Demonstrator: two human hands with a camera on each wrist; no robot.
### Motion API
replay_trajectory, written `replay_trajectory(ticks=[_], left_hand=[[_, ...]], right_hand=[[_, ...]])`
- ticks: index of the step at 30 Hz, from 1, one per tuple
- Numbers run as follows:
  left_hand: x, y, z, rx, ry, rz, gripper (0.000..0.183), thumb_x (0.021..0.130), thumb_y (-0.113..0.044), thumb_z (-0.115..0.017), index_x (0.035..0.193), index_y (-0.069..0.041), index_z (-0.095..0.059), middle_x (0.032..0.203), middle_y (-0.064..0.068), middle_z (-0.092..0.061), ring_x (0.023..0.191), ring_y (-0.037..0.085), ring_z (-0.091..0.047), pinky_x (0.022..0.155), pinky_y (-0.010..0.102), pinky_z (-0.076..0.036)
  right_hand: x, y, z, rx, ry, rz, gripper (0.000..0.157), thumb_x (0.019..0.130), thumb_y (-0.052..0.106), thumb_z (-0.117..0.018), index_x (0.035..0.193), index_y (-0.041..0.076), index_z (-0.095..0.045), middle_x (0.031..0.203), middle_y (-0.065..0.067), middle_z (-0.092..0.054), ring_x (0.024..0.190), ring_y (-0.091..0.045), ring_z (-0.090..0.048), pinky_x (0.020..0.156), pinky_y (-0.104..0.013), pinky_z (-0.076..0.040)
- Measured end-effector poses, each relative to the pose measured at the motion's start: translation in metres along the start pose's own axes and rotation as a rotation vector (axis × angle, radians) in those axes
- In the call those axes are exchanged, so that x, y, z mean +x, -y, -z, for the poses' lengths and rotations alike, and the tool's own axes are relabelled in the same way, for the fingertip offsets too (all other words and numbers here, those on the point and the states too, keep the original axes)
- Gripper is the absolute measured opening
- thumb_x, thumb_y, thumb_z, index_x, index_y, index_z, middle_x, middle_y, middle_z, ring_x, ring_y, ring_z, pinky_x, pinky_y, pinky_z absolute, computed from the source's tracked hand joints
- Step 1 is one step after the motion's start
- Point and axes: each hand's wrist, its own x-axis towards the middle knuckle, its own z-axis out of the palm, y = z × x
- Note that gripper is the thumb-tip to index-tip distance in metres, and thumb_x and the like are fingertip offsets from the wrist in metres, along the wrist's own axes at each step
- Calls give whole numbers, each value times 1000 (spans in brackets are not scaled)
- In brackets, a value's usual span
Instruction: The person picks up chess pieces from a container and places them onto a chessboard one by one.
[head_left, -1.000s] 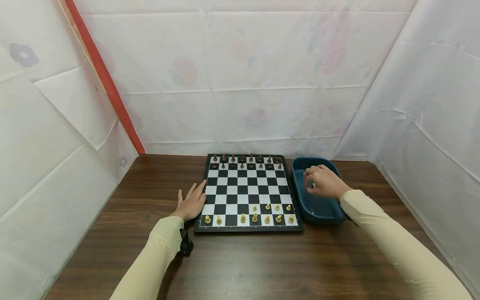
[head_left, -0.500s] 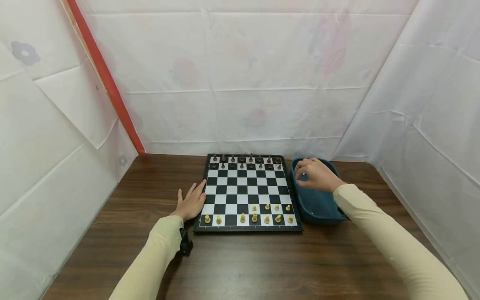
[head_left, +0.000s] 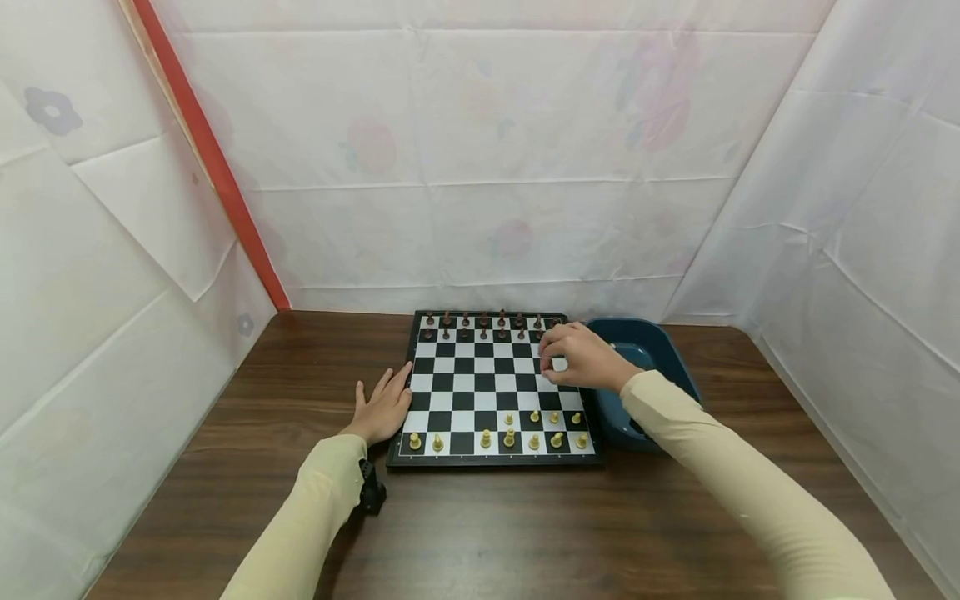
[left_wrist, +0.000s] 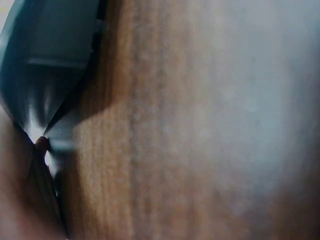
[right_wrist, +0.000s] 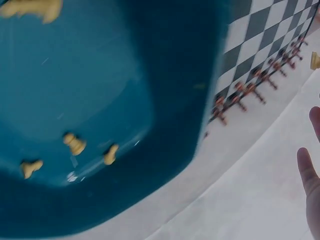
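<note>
A black-and-white chessboard [head_left: 474, 380] lies on the table, with rows of dark red-brown chess pieces [head_left: 502, 317] along its far side and yellow chess pieces [head_left: 509, 437] on its near side. My left hand [head_left: 380, 406] rests with spread fingers against the board's left edge. Over the board's right side, my right hand [head_left: 583, 357] pinches a yellow chess piece [right_wrist: 315, 61]. Only part of that piece shows, at the border of the right wrist view, and its kind is hidden. The left wrist view is blurred and shows mostly the tabletop.
Touching or close to the board's right side is a blue plastic bin [head_left: 678, 367], with several yellow chess pieces [right_wrist: 75, 143] lying in it. The brown wooden table [head_left: 480, 533] runs back to white sheets [head_left: 480, 167] hung behind and at both sides.
My right hand has lifted from inside the blue bin and moved left over the board with a yellow chess piece. The left hand stays in place.
</note>
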Motion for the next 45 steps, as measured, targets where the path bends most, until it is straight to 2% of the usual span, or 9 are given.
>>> replay_trajectory(ticks=[7, 17, 20, 23, 27, 34, 45], left_hand=[[-1, -2, 0, 3, -3, -1, 55, 103, -28, -25, 155, -16, -13, 155, 11, -24, 144, 31, -10, 104, 62, 16], [0, -4, 1, 6, -8, -7, 54, 103, -28, -24, 155, -15, -14, 155, 11, -24, 144, 32, -10, 104, 62, 16], [0, -4, 0, 2, -7, -10, 54, 103, -27, -25, 155, -15, -14, 155, 11, -25, 144, 31, -10, 104, 62, 16], [-1, -4, 0, -5, -5, -7, 54, 103, -27, -26, 155, -16, -15, 155, 10, -25, 144, 30, -11, 104, 61, 16], [-2, -5, -1, -9, -5, -7, 55, 103, -28, -25, 155, -15, -15, 155, 10, -25, 144, 31, -11, 105, 61, 16], [-2, -6, 0, 1, -2, -10, 54, 103, -28, -25, 155, -14, -14, 156, 11, -24, 144, 32, -11, 104, 62, 16], [-1, -6, 0, 8, 3, -2, 54, 104, -28, -24, 155, -16, -14, 156, 10, -24, 144, 30, -10, 105, 62, 16]], right_hand=[[15, 16, -13, 47, 5, 74, 5, 81, 19, -75, 77, 21, -72, 97, 4, -62, 94, -14, -58, 93, -45, -40], [32, 38, -28, 108, 46, 143, 5, 83, 17, -73, 78, 20, -73, 100, 2, -64, 98, -13, -57, 100, -51, -36], [35, 43, -36, 133, 58, 158, 5, 82, 17, -74, 79, 20, -74, 99, 3, -64, 97, -12, -56, 98, -49, -37], [37, 47, -43, 142, 78, 163, 5, 82, 18, -74, 79, 22, -74, 98, 5, -63, 97, -10, -55, 94, -44, -40], [38, 52, -49, 129, 103, 159, 4, 82, 22, -74, 78, 24, -74, 97, 8, -63, 98, -9, -55, 95, -42, -40], [39, 57, -52, 151, 139, 153, 4, 82, 26, -76, 79, 25, -74, 97, 9, -63, 95, -10, -53, 92, -39, -40], [37, 51, -56, 127, 209, 103, 7, 81, 34, -76, 77, 29, -74, 97, 13, -63, 99, -9, -52, 92, -39, -40]])
